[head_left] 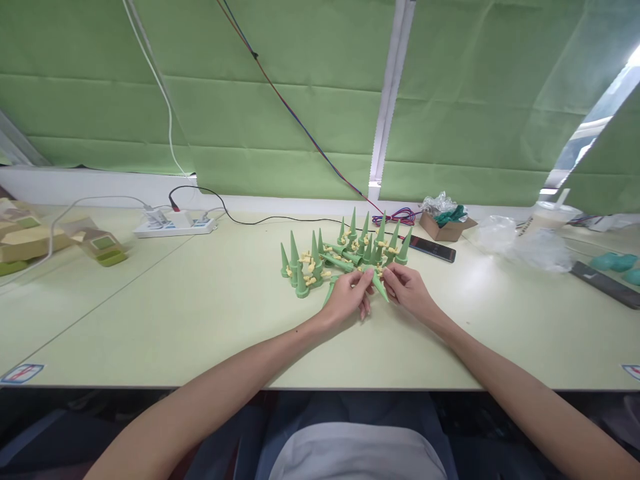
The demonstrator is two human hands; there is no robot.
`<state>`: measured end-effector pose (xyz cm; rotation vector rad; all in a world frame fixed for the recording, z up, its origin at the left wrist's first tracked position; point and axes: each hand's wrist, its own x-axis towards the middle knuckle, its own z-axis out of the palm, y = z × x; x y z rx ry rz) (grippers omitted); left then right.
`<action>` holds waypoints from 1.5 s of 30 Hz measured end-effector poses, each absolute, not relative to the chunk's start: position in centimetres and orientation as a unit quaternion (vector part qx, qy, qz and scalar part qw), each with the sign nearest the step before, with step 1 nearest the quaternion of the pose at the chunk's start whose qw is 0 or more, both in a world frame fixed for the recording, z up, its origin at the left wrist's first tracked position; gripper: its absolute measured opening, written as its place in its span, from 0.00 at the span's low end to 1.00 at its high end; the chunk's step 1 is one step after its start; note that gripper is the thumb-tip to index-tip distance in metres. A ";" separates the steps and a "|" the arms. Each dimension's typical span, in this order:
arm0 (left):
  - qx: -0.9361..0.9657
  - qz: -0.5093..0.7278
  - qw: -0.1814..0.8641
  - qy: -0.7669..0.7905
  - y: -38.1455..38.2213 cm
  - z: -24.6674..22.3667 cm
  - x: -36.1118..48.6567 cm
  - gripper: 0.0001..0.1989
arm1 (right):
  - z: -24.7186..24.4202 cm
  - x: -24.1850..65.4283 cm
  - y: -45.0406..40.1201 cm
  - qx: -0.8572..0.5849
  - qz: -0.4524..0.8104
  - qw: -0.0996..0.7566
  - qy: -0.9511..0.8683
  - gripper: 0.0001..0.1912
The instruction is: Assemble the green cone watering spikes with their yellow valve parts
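Observation:
My left hand (350, 293) is closed on a green plastic cone (380, 287), its tip pointing down toward me. Close on the right, my right hand (406, 287) pinches at the cone's wide end, where a small yellow piece (379, 271) shows between the fingertips; the hold itself is partly hidden. Just beyond both hands stand several upright green cones (315, 252) with small yellow pieces at their sides. Other green cones (337, 261) lie on their sides in the middle of the group. Another cone (329, 291) is partly covered by my left hand.
A phone (429, 249) and a small cardboard box (445, 228) lie right of the cones. Farther right are clear plastic bags (525, 247), a lidded cup (547, 217) and a dark flat object (605, 283). A power strip (175, 227) with cables stands back left, near packages (103, 243).

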<state>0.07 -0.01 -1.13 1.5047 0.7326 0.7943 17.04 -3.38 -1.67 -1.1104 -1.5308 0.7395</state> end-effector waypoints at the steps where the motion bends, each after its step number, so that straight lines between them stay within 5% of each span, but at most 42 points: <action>1: 0.650 0.344 0.600 0.315 0.0 -1.1 0.1 0.26 | -1.7 17.1 -3.4 -0.463 0.312 0.525 -0.642 0.23; 15: 0.693 0.377 0.529 0.312 -0.4 -1.4 -0.3 0.18 | -2.0 17.4 -3.2 -0.454 0.347 0.511 -0.642 0.26; 29: 0.779 0.445 0.351 0.269 -0.2 -1.9 -0.1 0.17 | -1.9 17.2 -3.3 -0.443 0.401 0.513 -0.616 0.28; 39: 0.734 0.447 0.415 0.300 -0.4 -1.1 0.0 0.15 | -1.3 17.1 -3.3 -0.461 0.302 0.555 -0.623 0.24; 45: 0.668 0.390 0.551 0.314 0.0 -1.3 0.0 0.30 | -1.3 17.1 -3.5 -0.458 0.277 0.540 -0.649 0.23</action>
